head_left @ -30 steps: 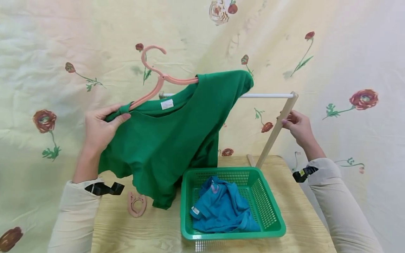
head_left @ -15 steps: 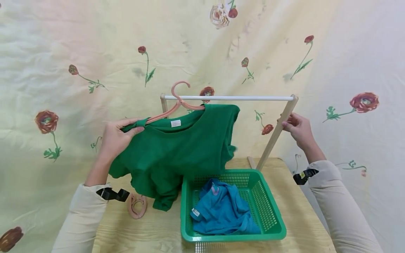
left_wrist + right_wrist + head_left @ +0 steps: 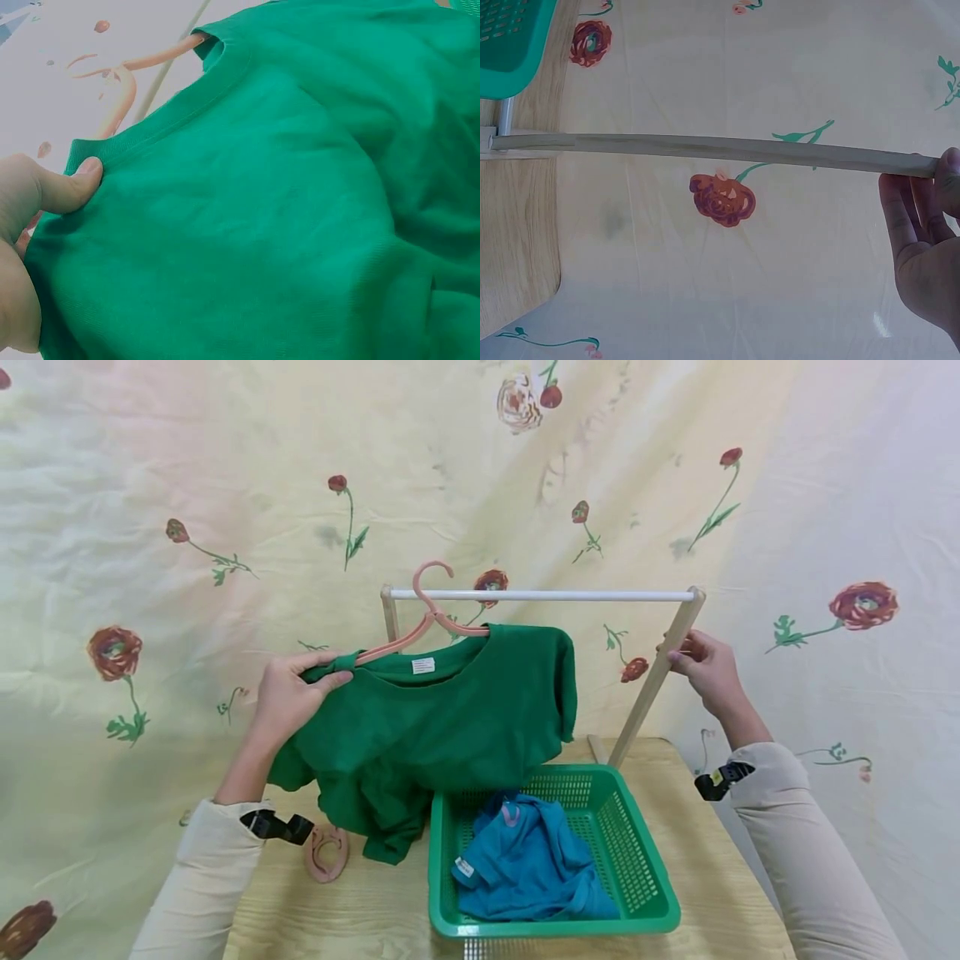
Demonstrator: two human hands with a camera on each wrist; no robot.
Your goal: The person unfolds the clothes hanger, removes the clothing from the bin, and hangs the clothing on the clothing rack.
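My left hand [image 3: 296, 693] pinches the shoulder of a green T-shirt [image 3: 450, 718], thumb in front. The shirt is on a pink clothes hanger [image 3: 397, 642], whose hook overlaps the white rail [image 3: 555, 596] of a small drying rack in the head view. In the left wrist view the thumb [image 3: 71, 187] presses the cloth beside the neckline, and the hanger's arms [image 3: 161, 56] show in the neck opening. My right hand [image 3: 708, 668] holds the rack's wooden right post [image 3: 652, 685] near its top, the thumb and fingers on either side of it.
A green plastic basket [image 3: 652, 868] stands on the wooden table [image 3: 360, 910] with a blue garment [image 3: 532, 860] inside. A folded pink hanger [image 3: 326, 856] lies to the left. Behind hangs a flowered cloth [image 3: 660, 427]. The shirt's lower part overlaps the basket's back left corner.
My left hand has moved right and down with the shirt and hanger, bringing the hook from above to level with the rail. My right hand stays on the post.
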